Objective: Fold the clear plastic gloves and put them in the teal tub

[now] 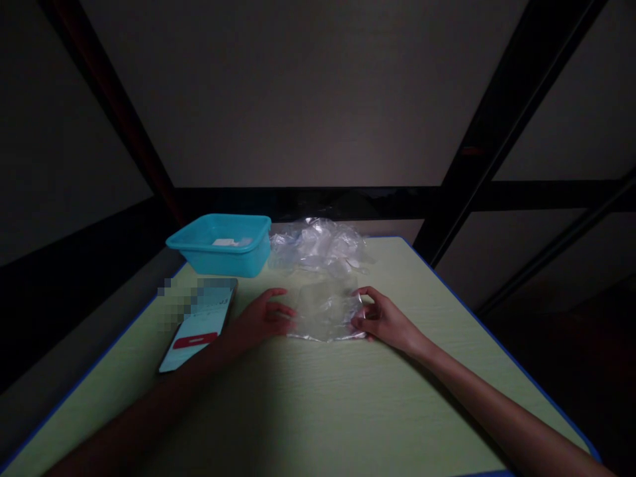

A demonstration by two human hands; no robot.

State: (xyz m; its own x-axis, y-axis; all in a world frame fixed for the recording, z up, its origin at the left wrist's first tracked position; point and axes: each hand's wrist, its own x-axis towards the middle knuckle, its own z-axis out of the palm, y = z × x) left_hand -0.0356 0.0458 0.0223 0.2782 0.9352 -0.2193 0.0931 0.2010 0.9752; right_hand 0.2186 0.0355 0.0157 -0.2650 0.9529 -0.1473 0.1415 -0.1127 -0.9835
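Observation:
A clear plastic bag [325, 315] lies on the pale green table [322, 404] between my hands. My left hand [263, 319] is at its left edge, fingers curved and apart, fingertips touching or very near the plastic. On the right edge, my right hand [380, 318] has its fingers closed on the plastic, thumb and fingers bent together. Behind the bag sits a crumpled heap of clear plastic bags [322, 244].
A blue basket [226, 260] with small white items in it stands at the back left. A phone [201, 328] with a lit screen lies left of my left hand. A wall [308, 93] rises behind the table.

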